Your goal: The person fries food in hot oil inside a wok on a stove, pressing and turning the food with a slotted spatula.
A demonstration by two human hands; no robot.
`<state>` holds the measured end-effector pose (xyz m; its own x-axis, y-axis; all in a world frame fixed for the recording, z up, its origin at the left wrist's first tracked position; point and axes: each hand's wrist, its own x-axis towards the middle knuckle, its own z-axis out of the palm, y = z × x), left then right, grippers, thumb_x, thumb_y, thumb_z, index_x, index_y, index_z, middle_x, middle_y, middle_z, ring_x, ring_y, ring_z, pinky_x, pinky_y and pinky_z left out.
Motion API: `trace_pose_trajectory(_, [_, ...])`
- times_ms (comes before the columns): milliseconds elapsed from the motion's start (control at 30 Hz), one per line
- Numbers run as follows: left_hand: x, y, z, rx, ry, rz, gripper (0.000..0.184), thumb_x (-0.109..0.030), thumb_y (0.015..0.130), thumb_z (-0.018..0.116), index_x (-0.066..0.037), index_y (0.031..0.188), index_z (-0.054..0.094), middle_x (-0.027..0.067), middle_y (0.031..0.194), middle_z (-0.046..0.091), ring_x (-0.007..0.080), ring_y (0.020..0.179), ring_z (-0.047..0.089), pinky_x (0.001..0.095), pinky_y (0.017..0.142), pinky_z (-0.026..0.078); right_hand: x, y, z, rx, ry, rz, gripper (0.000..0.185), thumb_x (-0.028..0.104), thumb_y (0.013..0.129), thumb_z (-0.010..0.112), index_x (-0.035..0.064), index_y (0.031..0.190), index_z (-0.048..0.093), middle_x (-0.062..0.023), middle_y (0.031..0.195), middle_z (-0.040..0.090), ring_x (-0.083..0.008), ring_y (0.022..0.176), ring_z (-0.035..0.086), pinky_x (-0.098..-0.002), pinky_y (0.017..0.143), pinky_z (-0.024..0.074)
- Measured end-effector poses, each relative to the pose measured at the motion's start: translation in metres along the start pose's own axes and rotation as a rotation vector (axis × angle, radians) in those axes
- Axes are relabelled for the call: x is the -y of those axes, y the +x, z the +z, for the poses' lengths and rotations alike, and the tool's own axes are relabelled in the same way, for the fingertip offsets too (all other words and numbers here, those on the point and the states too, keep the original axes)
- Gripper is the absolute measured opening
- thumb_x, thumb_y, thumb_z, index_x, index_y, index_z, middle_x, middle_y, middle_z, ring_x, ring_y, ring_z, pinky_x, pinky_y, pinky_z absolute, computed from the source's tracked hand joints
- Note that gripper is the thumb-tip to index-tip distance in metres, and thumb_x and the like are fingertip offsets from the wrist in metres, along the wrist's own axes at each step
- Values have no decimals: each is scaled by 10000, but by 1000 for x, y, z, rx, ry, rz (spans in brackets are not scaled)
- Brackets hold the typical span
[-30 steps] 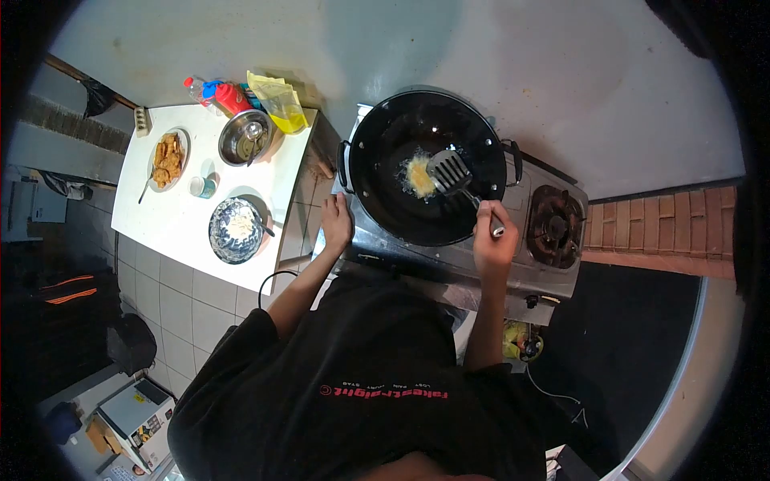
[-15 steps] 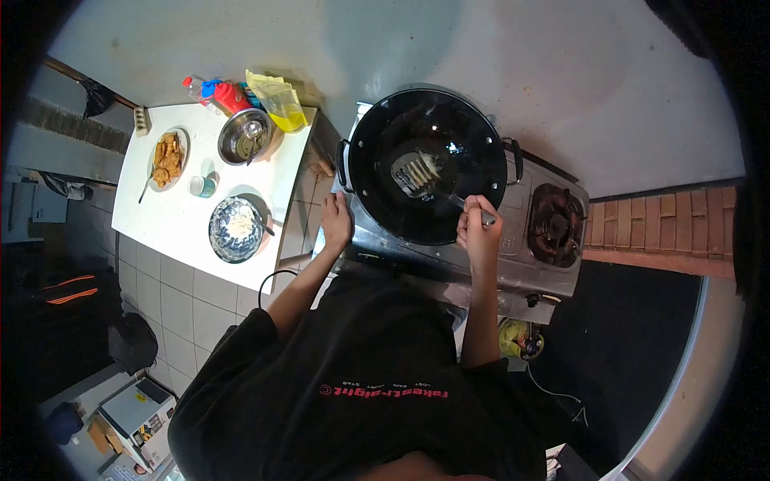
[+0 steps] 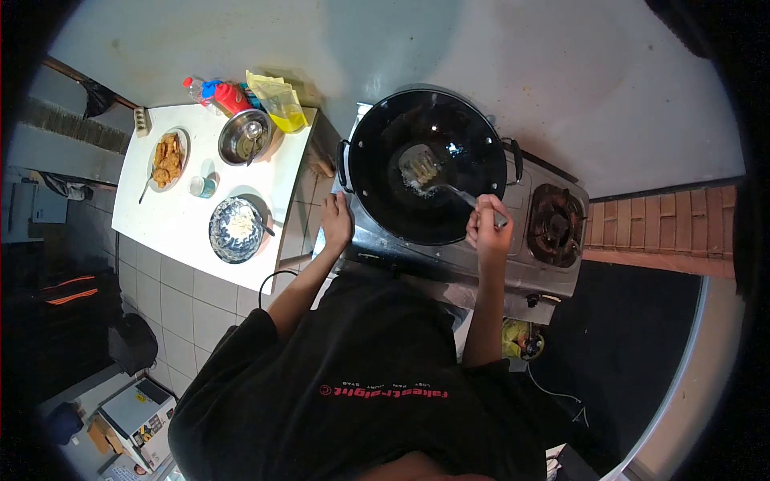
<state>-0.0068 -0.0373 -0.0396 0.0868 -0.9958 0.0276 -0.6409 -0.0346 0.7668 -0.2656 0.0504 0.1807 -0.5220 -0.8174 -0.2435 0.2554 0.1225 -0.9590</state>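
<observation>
Two bare hands are at the stove: the right hand has its fingers closed around the handle of a slotted spatula, above the right rim of a black wok, while the left hand rests palm down at the stove's near-left corner, fingers fairly straight and close together, gripping nothing, just beside the wok's left handle. A piece of yellowish food is near the middle of the wok, partly hidden by the spatula's blade and showing through the slots, with pale bubbles along its near side. Toward the stove's right edge is a bare burner. Beyond the stove's left edge stands a white table. Near its far-left corner is a plate of browned food; at its far edge, toward the right corner, are a steel bowl, a red bottle and a yellow bag. Toward the table's near-right corner sits a bowl of white mixture, with a cup between it and the plate.
</observation>
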Motion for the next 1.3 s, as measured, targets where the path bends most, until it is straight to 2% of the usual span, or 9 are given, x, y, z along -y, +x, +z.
trace_pose_trajectory(133, [-14,-1,-8,38,-69,-122,459,-399,1059,347,13,1110,544,276,1140,538,482,1080,516,530,920,407,4,1,-4,-26,-15,-38,246,231,1017,565,91,816,551,41,599,459,-13,474,381,-200,411,238])
trace_pose_trajectory(367, [-11,-1,-5,19,-43,-125,497,-428,1058,329,10,1132,551,266,1173,527,485,1092,520,534,935,407,-4,-1,-5,-134,-40,-229,230,210,1021,563,73,837,567,53,629,468,-14,521,406,-198,448,273])
trace_pose_trajectory(467, [-16,-2,-8,38,-54,-144,505,-431,1059,323,10,1148,551,263,1185,521,481,1099,520,536,942,405,-3,-6,-7,-144,-266,-298,223,173,1014,566,39,836,567,33,627,439,-47,557,395,-225,504,312])
trace_pose_trajectory(533, [-16,0,-9,68,-60,-167,504,-429,1059,323,12,1152,550,264,1179,523,478,1104,520,538,943,404,-4,-8,-5,-111,-541,-452,209,135,1001,569,12,832,552,-17,630,410,-88,584,381,-262,545,344])
trace_pose_trajectory(733, [-16,1,-10,80,-36,-155,509,-428,1061,319,15,1154,551,274,1175,536,485,1089,527,539,937,409,5,-21,4,-103,-654,-454,187,122,992,566,7,844,551,-81,648,443,-128,591,423,-305,560,386])
trace_pose_trajectory(833, [-17,0,-9,61,-48,-127,507,-430,1060,322,13,1155,549,281,1174,538,490,1086,530,543,935,410,0,-23,2,-93,-673,-563,209,136,1003,561,6,839,569,-14,639,423,-79,597,403,-276,541,347])
trace_pose_trajectory(1067, [-12,-1,-6,47,-40,-130,506,-434,1060,326,14,1154,541,288,1184,535,489,1091,528,536,938,411,-5,-27,-3,-86,-682,-558,196,123,999,566,0,847,576,-19,634,424,-87,577,404,-283,532,351])
trace_pose_trajectory(1133, [-16,-1,-7,43,-56,-122,500,-429,1061,326,15,1153,538,291,1189,534,493,1096,524,532,942,411,0,-30,-2,-93,-676,-495,178,114,978,578,2,841,564,-116,657,486,-193,571,482,-334,570,411])
trace_pose_trajectory(1300, [-13,-1,-6,45,-57,-117,493,-422,1061,326,15,1148,537,288,1189,536,494,1106,518,531,944,411,-2,-30,-4,-120,-681,-514,183,121,977,586,8,834,565,-112,647,481,-193,564,480,-333,566,411])
